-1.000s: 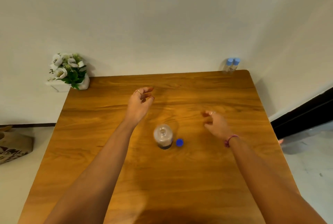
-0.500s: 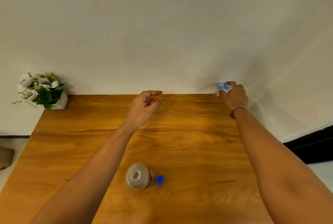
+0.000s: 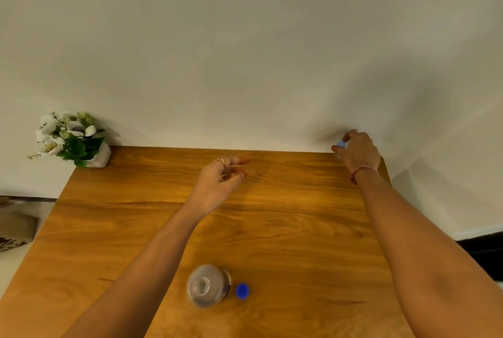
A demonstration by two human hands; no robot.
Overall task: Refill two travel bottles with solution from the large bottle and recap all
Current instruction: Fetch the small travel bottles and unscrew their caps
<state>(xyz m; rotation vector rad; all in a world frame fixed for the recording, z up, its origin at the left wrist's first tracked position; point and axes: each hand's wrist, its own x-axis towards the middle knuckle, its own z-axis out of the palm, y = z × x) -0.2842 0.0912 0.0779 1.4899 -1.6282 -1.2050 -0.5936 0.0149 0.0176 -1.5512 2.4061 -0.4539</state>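
Head view: reaching for the travel bottles

Right hand (image 3: 357,150) grips a light-blue-capped travel bottle (image 3: 340,143) at the table's (image 3: 285,215) far corner. Left hand (image 3: 217,182) hovers loosely curled, holding nothing. Large bottle (image 3: 208,285) stands uncapped, ready for pouring, its blue cap (image 3: 242,291) beside it.

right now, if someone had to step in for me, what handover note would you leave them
Right hand: at the table's far right corner, fingers curled over the light blue caps of the travel bottles, mostly hidden.
Left hand: above mid table, loosely curled, holding nothing.
Large bottle: upright near the front, uncapped; its blue cap lies just right of it.
Done: large bottle opened.
Left: bring the travel bottles over, uncap, fill, recap all three.
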